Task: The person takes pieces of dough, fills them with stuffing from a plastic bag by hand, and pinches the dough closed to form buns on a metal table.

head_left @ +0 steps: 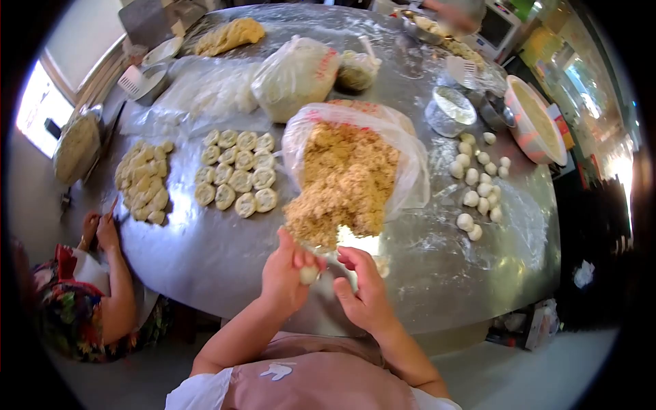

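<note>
My left hand (283,272) is closed round a small white dough ball (309,275), which shows at its fingertips. Just to the right, my right hand (365,290) is held with thumb and fingers apart and nothing visible in it. Directly beyond both hands lies a heap of crumbly tan filling (352,181), spilling from an open clear plastic bag (410,154) onto the metal table. Several pale dough balls (484,189) sit to the right on a floured patch. Rows of flat round spiral dough pieces (239,179) stand left of the filling.
Loose dough pieces (143,179) lie at far left, near another person's hands (106,232). Behind are a tied bag (297,78), a yellowish dough lump (230,36) and a metal bowl of flour (451,109). A large pink basin (535,126) stands at the right edge.
</note>
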### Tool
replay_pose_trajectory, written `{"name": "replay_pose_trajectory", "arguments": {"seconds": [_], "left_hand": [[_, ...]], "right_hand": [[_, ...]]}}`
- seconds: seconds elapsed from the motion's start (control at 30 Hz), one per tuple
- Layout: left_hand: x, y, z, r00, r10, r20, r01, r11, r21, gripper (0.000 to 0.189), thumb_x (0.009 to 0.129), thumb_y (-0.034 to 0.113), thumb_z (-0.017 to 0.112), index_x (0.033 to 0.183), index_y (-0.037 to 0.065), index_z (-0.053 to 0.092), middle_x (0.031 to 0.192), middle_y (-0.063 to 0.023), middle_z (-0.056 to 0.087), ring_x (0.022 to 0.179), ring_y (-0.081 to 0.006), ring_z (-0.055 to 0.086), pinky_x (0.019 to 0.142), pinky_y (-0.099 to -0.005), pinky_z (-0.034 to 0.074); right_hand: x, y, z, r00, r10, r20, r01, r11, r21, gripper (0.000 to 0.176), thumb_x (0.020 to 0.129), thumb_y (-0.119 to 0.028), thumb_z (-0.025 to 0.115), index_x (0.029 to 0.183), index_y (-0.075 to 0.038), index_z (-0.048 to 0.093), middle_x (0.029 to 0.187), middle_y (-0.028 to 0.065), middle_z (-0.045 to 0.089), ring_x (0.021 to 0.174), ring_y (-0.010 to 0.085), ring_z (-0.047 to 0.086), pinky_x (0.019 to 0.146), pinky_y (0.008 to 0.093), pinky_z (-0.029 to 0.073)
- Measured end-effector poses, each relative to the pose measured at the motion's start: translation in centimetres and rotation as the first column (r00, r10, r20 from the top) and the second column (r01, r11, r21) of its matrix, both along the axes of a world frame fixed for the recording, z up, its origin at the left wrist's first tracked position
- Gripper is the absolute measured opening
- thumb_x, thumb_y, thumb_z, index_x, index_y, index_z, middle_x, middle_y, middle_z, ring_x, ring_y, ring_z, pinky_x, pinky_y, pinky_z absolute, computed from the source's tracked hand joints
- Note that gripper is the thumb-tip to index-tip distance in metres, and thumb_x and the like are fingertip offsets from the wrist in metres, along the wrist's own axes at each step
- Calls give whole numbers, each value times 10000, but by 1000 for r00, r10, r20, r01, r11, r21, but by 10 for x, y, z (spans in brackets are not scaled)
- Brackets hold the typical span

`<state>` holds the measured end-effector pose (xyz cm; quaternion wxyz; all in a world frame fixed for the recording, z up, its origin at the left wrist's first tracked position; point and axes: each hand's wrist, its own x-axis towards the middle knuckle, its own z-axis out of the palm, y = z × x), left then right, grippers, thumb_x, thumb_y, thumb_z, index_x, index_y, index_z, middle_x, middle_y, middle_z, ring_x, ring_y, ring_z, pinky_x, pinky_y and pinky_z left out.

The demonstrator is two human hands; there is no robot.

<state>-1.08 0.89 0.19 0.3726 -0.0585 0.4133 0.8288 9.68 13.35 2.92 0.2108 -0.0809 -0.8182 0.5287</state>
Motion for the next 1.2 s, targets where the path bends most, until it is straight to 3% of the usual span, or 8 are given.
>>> {"name": "replay_pose_trajectory", "arguments": {"seconds": [0.23,0.37,0.43,0.63,0.77,0.9,1.07,1.2], "left_hand": [[10,8,39,998,20,55,-38,933,358,743,949,634,259,1411,64,377,1467,-152,343,1349,-288,318,1079,-452,295],[9,4,5,793,-294,-533,278,954,-113,520,982,482,401,1026,31,656,1165,-163,600,1220,-326,483,1029,-471,352],[12,9,-4,853,-178,-490,231,972,51,429,995,286,433,737,-8,608,931,-113,648,1152,-288,529,979,-392,400],[14,7,-1,933,-136,-333,153,988,27,443,1013,386,379,1266,39,488,1304,-93,497,1286,-234,400,1041,-400,324],[-24,-35,-9,885,32,-464,-216,912,-349,413,1016,329,395,1330,65,439,1334,-51,468,1261,-178,403,1028,-313,312],[-79,-77,-41,650,159,-743,-681,556,-477,424,943,220,550,1288,0,442,1319,-167,459,1238,-248,424,1015,-347,350],[-149,-114,-79,598,-86,-797,-798,33,-602,578,862,347,630,1290,0,458,1330,-208,431,1269,-370,354,1067,-458,274],[-175,-110,-73,649,-246,-720,-750,-43,-661,528,814,467,657,1094,20,638,1283,-187,518,1224,-353,434,1037,-438,324]], "right_hand": [[-15,-22,1,992,-12,128,90,780,-619,310,995,-276,473,1162,-16,493,971,96,600,843,171,576,762,288,485],[-5,-24,-35,965,176,195,-19,786,-617,486,1017,-439,330,1162,-20,529,1050,85,610,918,182,585,815,306,478],[-12,-26,-15,996,85,-1,-83,964,-252,482,1012,-437,362,1205,-23,515,1128,85,577,1020,193,557,882,315,454],[12,13,-9,926,25,378,189,833,-520,370,996,-386,404,1081,-58,554,905,51,579,761,131,552,693,276,469],[26,100,-11,968,-248,-41,28,268,-963,580,944,-583,393,1171,-68,533,1153,151,611,719,192,626,616,299,515],[28,120,0,864,-496,82,371,519,-770,654,979,-513,388,1444,-57,316,1382,143,471,798,136,597,703,256,481],[13,58,-23,874,-306,377,458,778,-430,364,974,-231,525,1256,-1,515,1094,108,631,770,114,601,689,237,500],[-6,-2,-34,951,-115,287,81,988,128,463,799,-139,717,1215,-46,537,1156,155,554,840,212,634,692,307,532]]}}
